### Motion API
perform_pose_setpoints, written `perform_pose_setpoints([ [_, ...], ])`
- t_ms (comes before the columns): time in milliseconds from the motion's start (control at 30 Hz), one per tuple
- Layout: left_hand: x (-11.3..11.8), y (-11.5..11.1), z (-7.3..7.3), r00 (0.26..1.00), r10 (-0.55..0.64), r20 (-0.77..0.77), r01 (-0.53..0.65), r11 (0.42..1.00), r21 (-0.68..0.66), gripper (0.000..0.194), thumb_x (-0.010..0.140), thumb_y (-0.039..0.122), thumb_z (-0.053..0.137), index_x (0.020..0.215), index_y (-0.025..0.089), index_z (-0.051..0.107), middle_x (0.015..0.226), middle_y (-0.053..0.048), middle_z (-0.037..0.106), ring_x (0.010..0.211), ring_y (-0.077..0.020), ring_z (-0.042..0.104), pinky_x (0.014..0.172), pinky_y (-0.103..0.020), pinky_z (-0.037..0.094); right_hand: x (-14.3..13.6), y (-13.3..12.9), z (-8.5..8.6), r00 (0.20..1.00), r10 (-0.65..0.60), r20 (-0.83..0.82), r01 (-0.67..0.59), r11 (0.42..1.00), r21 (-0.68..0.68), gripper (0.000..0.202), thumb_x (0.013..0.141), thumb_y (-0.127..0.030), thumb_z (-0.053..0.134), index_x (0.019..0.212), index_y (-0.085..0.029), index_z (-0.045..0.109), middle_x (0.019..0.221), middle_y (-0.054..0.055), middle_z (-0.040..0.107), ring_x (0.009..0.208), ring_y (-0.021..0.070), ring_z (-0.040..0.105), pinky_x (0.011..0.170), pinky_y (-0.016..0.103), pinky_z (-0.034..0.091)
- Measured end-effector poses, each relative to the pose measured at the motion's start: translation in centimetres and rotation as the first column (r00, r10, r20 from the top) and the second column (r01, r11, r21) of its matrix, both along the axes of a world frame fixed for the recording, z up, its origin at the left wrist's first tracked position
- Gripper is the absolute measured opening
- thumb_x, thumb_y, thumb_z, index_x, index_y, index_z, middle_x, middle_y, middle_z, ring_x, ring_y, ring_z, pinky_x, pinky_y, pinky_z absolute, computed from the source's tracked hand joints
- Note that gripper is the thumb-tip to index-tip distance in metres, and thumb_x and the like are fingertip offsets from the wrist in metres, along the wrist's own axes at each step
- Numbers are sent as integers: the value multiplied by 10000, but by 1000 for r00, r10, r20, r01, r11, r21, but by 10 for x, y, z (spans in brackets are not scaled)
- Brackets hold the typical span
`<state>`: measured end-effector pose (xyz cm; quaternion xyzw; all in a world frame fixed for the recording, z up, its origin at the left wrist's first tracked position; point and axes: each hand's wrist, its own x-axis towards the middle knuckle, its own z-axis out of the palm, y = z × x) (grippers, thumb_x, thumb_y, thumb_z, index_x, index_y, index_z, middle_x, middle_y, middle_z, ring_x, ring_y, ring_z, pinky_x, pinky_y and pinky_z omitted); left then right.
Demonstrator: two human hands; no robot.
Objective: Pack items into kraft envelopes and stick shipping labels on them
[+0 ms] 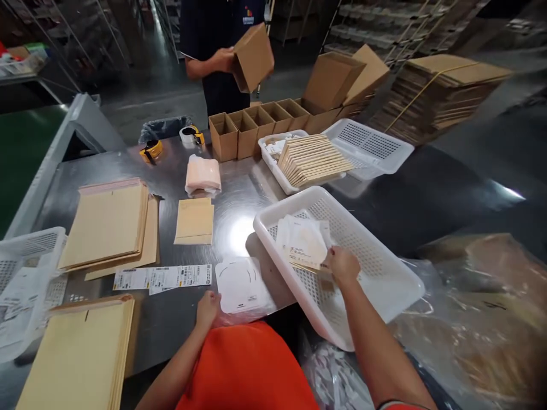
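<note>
One orange shirt (pixel 248 370), two hands (pixel 208 309) (pixel 345 265) at white packets (pixel 240 285) (pixel 301 242), two tape dispensers (pixel 151 151) (pixel 192 135)

The big table (pixel 166 322) is shiny metal, with a bright spot of light (pixel 243 230) on it. The floor (pixel 128 117) behind is gray. Tall shelves (pixel 376 34) stand at the back right, with pale things (pixel 363 12) on them. A flat green top (pixel 25 148) with a gray frame (pixel 88 122) is at the left. The back looks dark.
</note>
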<state>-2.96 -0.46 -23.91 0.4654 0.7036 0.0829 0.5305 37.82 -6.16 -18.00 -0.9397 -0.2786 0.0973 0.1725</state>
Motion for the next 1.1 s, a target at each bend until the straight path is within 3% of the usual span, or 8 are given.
perform_pose_setpoints([
  [167,45,-4,-21,955,-79,-287,98,994,53,545,697,356,698,1120,72,504,1274,-323,480,1143,-493,528,926,-603,382,-18,-23,50,987,-65,150,34,979,199,343,858,-340,425,963,-158,696,821,89,687,732,207,581,676,310,418],
  [267,46,-6,-23,949,-63,-309,93,992,82,516,710,325,667,1123,74,485,1291,-325,449,1164,-505,505,916,-614,389,-39,-45,86,986,-94,141,1,835,551,362,837,-430,491,929,-148,699,834,86,696,759,203,597,715,310,461],
  [367,32,-6,-17,978,-42,-203,68,990,124,303,721,306,632,933,109,544,1128,-254,582,1132,-447,551,924,-552,423,-72,-57,104,981,-49,-190,171,682,711,355,756,-493,630,876,-165,691,787,56,692,690,188,592,625,295,488],
  [533,-3,-8,22,978,6,209,-48,979,200,360,755,369,564,1062,184,524,1106,-109,680,1039,-254,652,866,-354,513,-147,-39,74,593,316,-741,284,778,560,368,679,-466,724,900,-177,673,767,54,708,683,220,625,606,331,521],
  [633,-13,-13,55,768,239,594,-287,958,-15,596,675,366,695,1204,202,472,1144,-115,689,1034,-260,666,865,-368,529,-191,-22,44,452,397,-799,128,858,498,284,718,-421,650,843,-167,670,759,53,695,716,231,621,641,338,508],
  [767,-15,-22,85,499,569,654,-513,802,-306,554,640,350,783,1120,191,556,1024,-105,735,998,-275,686,870,-389,545,-232,-13,26,665,409,-625,-112,882,458,202,744,-338,555,710,-167,656,692,25,636,673,184,555,613,282,437],
  [967,-28,-32,92,546,515,660,-457,844,-280,555,649,364,807,1122,177,582,960,-99,756,962,-286,705,843,-408,574,-244,-14,43,739,435,-515,-302,897,324,121,738,-303,571,708,-211,644,610,-29,591,591,146,525,560,242,380],
  [1100,-44,-26,93,589,563,581,-505,817,-279,559,556,352,860,1038,219,609,837,-33,767,900,-274,722,800,-382,593,-169,-18,58,897,366,-247,-309,920,240,248,857,-368,505,997,-234,660,908,17,706,763,161,623,715,257,446],
])
